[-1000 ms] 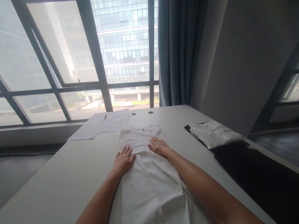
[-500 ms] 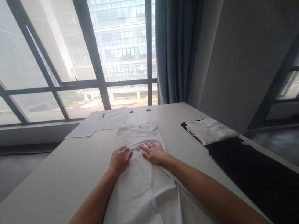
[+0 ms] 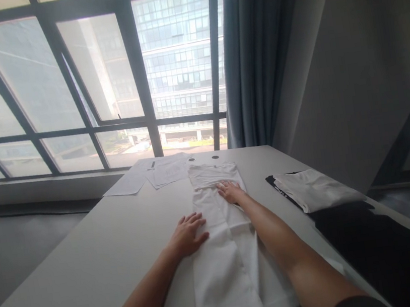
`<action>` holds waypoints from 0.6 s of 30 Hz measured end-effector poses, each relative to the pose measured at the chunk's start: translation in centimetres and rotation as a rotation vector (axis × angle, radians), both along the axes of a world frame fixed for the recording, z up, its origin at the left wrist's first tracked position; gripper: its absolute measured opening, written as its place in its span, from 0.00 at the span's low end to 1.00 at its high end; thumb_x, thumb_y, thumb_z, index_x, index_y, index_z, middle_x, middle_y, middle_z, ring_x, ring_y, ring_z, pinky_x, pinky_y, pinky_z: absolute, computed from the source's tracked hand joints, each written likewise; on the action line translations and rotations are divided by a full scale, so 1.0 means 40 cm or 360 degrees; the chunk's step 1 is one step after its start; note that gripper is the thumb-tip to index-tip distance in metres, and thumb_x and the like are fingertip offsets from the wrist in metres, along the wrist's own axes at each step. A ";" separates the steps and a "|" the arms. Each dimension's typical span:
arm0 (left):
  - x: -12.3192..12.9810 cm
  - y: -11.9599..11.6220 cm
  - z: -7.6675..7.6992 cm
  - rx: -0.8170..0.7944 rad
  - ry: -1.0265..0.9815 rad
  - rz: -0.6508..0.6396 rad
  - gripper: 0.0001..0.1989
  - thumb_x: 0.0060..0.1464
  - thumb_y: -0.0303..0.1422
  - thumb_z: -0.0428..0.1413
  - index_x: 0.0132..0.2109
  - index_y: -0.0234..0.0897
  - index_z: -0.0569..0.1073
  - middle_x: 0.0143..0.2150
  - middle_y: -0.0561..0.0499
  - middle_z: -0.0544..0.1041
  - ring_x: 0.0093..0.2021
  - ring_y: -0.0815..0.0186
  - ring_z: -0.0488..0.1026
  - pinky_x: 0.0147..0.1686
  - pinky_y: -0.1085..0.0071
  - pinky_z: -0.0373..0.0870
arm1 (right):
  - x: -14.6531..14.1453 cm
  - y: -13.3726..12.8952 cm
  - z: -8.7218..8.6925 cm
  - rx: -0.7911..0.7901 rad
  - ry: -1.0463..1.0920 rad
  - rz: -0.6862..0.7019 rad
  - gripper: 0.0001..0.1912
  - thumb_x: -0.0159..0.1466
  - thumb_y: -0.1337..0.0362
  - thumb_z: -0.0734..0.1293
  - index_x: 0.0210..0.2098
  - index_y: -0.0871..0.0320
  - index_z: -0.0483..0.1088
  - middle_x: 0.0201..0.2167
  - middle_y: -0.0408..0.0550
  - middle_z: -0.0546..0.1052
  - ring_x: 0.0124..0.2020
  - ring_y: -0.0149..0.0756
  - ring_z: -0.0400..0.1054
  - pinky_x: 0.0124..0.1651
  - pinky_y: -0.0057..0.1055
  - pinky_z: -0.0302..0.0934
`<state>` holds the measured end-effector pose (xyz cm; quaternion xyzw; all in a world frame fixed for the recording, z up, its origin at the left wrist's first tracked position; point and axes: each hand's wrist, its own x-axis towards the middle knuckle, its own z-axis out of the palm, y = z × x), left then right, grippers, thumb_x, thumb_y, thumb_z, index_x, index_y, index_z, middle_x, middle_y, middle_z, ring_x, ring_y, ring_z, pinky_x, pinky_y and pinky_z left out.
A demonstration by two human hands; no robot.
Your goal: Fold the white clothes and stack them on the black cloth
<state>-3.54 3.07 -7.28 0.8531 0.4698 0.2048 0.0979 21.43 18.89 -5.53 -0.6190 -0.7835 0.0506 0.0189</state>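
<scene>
A white T-shirt (image 3: 221,268) lies lengthwise on the white table (image 3: 103,269), its collar end toward the window and its hem near me. The sides look folded inward, leaving a long narrow strip. My right hand (image 3: 230,192) rests flat on the upper part, fingers spread. Lower down, my left hand (image 3: 188,234) lies with fingers outstretched along the shirt's left edge, fingertips on the cloth. Neither hand grips anything. My right forearm hides part of the shirt's right side.
Sheets of paper (image 3: 169,172) lie at the far left of the table, near two round cable holes. On the right, a folded white cloth (image 3: 317,188) sits on black fabric (image 3: 386,245) along the table edge. A grey curtain (image 3: 253,65) hangs beside the window.
My left hand has slid down the shirt's left edge toward me, while my right hand stays on the upper part. The view has shifted, and the shirt's hem now shows.
</scene>
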 end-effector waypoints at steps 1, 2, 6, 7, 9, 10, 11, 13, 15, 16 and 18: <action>-0.001 0.001 -0.002 -0.0026 0.0011 -0.0023 0.24 0.60 0.46 0.54 0.60 0.44 0.71 0.67 0.45 0.65 0.68 0.51 0.58 0.67 0.46 0.51 | -0.002 0.007 0.002 0.0060 -0.0039 -0.0039 0.28 0.73 0.51 0.50 0.70 0.46 0.50 0.72 0.50 0.47 0.71 0.49 0.40 0.67 0.57 0.33; -0.002 0.002 -0.003 -0.0041 0.0014 -0.0033 0.24 0.60 0.47 0.54 0.61 0.45 0.71 0.67 0.45 0.65 0.68 0.51 0.58 0.67 0.46 0.50 | -0.007 0.007 0.003 0.0123 -0.0075 -0.0080 0.28 0.73 0.52 0.51 0.70 0.46 0.51 0.72 0.51 0.49 0.71 0.50 0.42 0.67 0.58 0.32; -0.010 0.008 -0.005 -0.0044 -0.0015 -0.0033 0.24 0.59 0.48 0.54 0.59 0.47 0.73 0.67 0.46 0.65 0.68 0.52 0.58 0.67 0.47 0.48 | -0.032 -0.043 0.007 0.0283 -0.0148 -0.0194 0.28 0.72 0.57 0.55 0.70 0.47 0.51 0.69 0.57 0.55 0.68 0.54 0.49 0.66 0.61 0.31; -0.012 0.010 -0.005 -0.0047 -0.0020 -0.0037 0.24 0.59 0.48 0.54 0.59 0.48 0.73 0.67 0.46 0.65 0.68 0.52 0.58 0.67 0.47 0.49 | -0.032 -0.066 0.007 0.0287 -0.0158 -0.0218 0.28 0.71 0.58 0.55 0.70 0.49 0.52 0.68 0.59 0.57 0.67 0.54 0.51 0.65 0.60 0.32; -0.015 0.013 -0.004 -0.0051 -0.0023 -0.0049 0.24 0.59 0.49 0.54 0.59 0.48 0.73 0.67 0.46 0.65 0.68 0.51 0.59 0.66 0.46 0.50 | -0.020 -0.119 0.010 0.0248 -0.0165 -0.0291 0.28 0.71 0.57 0.56 0.69 0.54 0.54 0.65 0.62 0.61 0.63 0.54 0.57 0.64 0.57 0.40; -0.016 0.014 -0.002 -0.0049 -0.0021 -0.0055 0.24 0.59 0.49 0.54 0.59 0.48 0.73 0.67 0.46 0.66 0.68 0.51 0.59 0.66 0.46 0.50 | -0.006 -0.148 0.013 0.0214 -0.0155 -0.0337 0.28 0.71 0.56 0.56 0.68 0.56 0.56 0.64 0.63 0.63 0.62 0.54 0.58 0.63 0.54 0.45; -0.016 0.013 0.001 -0.0038 -0.0021 -0.0063 0.23 0.59 0.48 0.55 0.58 0.48 0.74 0.66 0.46 0.66 0.67 0.51 0.60 0.66 0.47 0.52 | 0.010 -0.178 0.018 0.0180 -0.0134 -0.0384 0.29 0.70 0.54 0.57 0.67 0.59 0.57 0.62 0.64 0.64 0.61 0.53 0.60 0.61 0.51 0.49; -0.011 0.005 0.012 0.0013 -0.0042 -0.0095 0.20 0.59 0.46 0.55 0.55 0.48 0.77 0.64 0.46 0.69 0.65 0.52 0.63 0.65 0.49 0.55 | 0.050 -0.241 0.030 0.0128 -0.0075 -0.0467 0.31 0.68 0.51 0.59 0.65 0.63 0.60 0.60 0.66 0.66 0.60 0.53 0.61 0.57 0.45 0.56; 0.006 -0.020 0.028 0.0079 -0.0076 -0.0154 0.15 0.61 0.43 0.53 0.49 0.47 0.80 0.58 0.46 0.75 0.60 0.54 0.68 0.62 0.53 0.60 | 0.092 -0.302 0.043 0.0088 -0.0012 -0.0526 0.32 0.65 0.48 0.62 0.62 0.63 0.63 0.59 0.66 0.68 0.59 0.53 0.62 0.55 0.41 0.58; 0.020 -0.039 0.038 0.0102 -0.0083 -0.0200 0.14 0.62 0.41 0.52 0.46 0.46 0.81 0.54 0.46 0.78 0.56 0.55 0.71 0.60 0.55 0.62 | 0.112 -0.330 0.049 0.0072 0.0027 -0.0549 0.32 0.64 0.47 0.63 0.61 0.63 0.64 0.58 0.65 0.69 0.58 0.52 0.63 0.54 0.40 0.59; 0.058 -0.090 0.058 0.0108 -0.0055 -0.0310 0.15 0.62 0.40 0.51 0.43 0.45 0.82 0.47 0.45 0.79 0.50 0.57 0.73 0.55 0.59 0.67 | 0.147 -0.379 0.058 0.0035 0.0119 -0.0585 0.31 0.64 0.47 0.63 0.58 0.62 0.66 0.55 0.64 0.71 0.56 0.51 0.66 0.53 0.38 0.60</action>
